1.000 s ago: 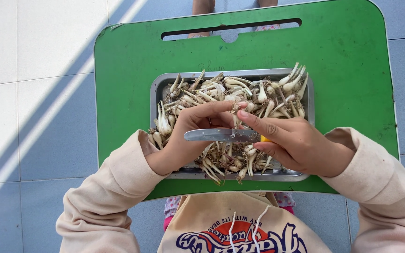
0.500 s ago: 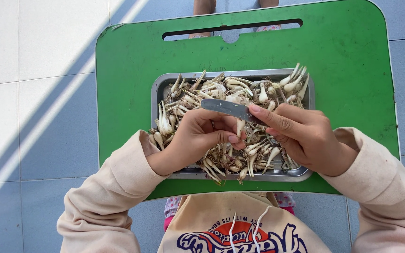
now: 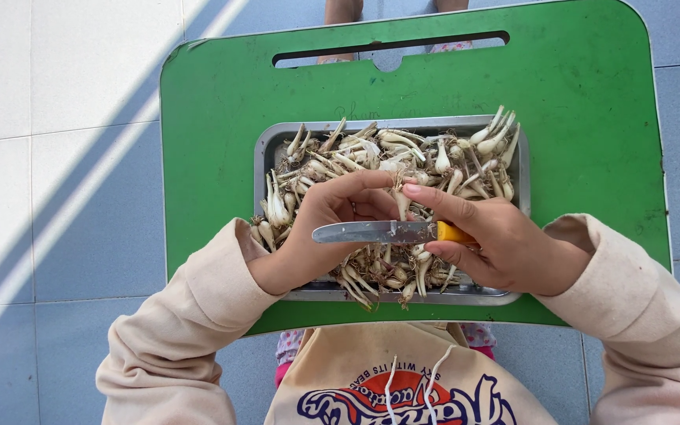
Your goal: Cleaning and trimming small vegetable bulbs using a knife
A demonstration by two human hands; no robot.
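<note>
The metal tray (image 3: 265,169) sits in the middle of a green plastic lap table (image 3: 214,142), and everything else is best placed from it. It is heaped with small white bulbs (image 3: 403,153), pale, with dry brownish roots and short stalks, some spilling over the tray's left rim. Above the tray's near half the person's left hand (image 3: 316,236) is closed in a pinch, thumb and fingers pressed around one small bulb (image 3: 400,203) that stands roughly upright between the two hands. The right hand (image 3: 505,248) is wrapped around the orange handle of a paring knife (image 3: 371,231); the forefinger lies stretched along the top and the blade points left, lying flat across the left hand's fingers just below the pinched bulb. Whether the edge already touches the bulb cannot be told. Trimming such a bulb well seems to call for a short, controlled cut: the bulb held firmly near its body so that the root end stands clear of the fingertips, the blade drawn shallowly so that only roots and outer skin come off, and the left thumb kept out of the edge's path. Holding the work over the tray lets the trimmings drop back among the heap. Cream sleeves (image 3: 190,315) cover both forearms at the tray's near side.
</note>
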